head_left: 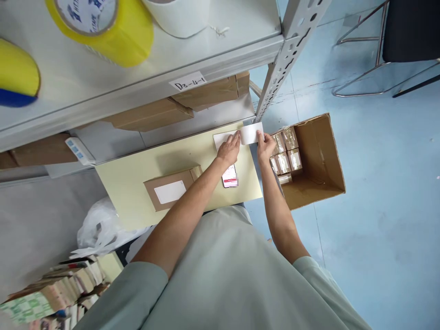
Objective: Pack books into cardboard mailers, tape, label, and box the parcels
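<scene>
A white label [250, 134] stands curled up at the far right end of the cream table. My right hand [266, 147] pinches its right edge between thumb and fingers. On the stack of white label paper [220, 138] beside it, my left hand [229, 149] lies with its fingers stretched out, their tips close to the label's left edge. Below my left wrist, a phone [229, 177] with a lit screen rests on the table, partly covered by the arm. A brown cardboard box [170, 189] with a white label on top sits further left.
An open carton [314, 156] holding several small taped boxes stands right of the table [127, 178]. A metal shelf [220, 50] with yellow tape rolls [137, 34] overhangs the far side. Books [68, 284] and a plastic bag [103, 227] lie lower left; a chair [409, 32] stands upper right.
</scene>
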Tool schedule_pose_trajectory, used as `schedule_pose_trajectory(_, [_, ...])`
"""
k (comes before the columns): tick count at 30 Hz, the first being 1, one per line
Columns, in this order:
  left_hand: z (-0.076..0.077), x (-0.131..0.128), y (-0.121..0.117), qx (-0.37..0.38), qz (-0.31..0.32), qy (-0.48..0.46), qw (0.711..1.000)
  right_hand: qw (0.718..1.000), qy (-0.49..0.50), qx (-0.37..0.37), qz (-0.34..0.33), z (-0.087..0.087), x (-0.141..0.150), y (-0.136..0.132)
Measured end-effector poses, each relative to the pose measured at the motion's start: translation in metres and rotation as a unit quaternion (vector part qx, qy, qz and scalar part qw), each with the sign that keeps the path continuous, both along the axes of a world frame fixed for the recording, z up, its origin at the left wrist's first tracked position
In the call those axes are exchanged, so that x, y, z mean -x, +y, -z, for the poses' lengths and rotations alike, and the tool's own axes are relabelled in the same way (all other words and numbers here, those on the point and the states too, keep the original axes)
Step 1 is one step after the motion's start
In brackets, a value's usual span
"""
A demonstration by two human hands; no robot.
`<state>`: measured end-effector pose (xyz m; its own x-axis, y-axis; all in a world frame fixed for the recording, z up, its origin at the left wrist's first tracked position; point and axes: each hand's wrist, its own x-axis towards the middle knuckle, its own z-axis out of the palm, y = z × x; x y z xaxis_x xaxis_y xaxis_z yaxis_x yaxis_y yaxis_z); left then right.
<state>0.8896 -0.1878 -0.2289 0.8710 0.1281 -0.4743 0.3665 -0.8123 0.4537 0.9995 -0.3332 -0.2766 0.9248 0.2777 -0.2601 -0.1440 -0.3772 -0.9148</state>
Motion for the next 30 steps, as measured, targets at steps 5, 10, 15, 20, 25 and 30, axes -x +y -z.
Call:
schedule_pose_trajectory(5, [-0.01,-0.006,-0.001,-0.021,0.016,0.049,0.998,0.988,0.062,-0.036,0.136,0.016,0.012,0.005])
schedule_pose_trajectory(10, [-0.018,-0.01,-0.003,-0.05,0.057,0.095,0.993,0.964,0.089,-0.047,0.245,0.02,0.022,-0.025])
schedule_pose_trajectory(15, [-0.008,-0.011,0.006,0.025,0.0,0.052,0.998,0.95,0.068,-0.014,0.303,0.008,0.03,-0.056])
schedule_pose_trajectory(20, [-0.012,0.002,0.012,0.149,-0.151,-0.039,0.976,0.975,-0.053,-0.041,0.214,-0.03,0.052,-0.07])
schedule_pose_trajectory(25, [-0.061,0.066,-0.013,0.298,-0.343,-0.088,0.886,0.993,-0.052,-0.098,0.027,-0.086,0.11,-0.068])
schedule_pose_trajectory(30, [-0.135,0.153,-0.038,0.472,-0.425,-0.058,0.77,0.981,-0.013,-0.149,-0.119,-0.133,0.177,-0.059])
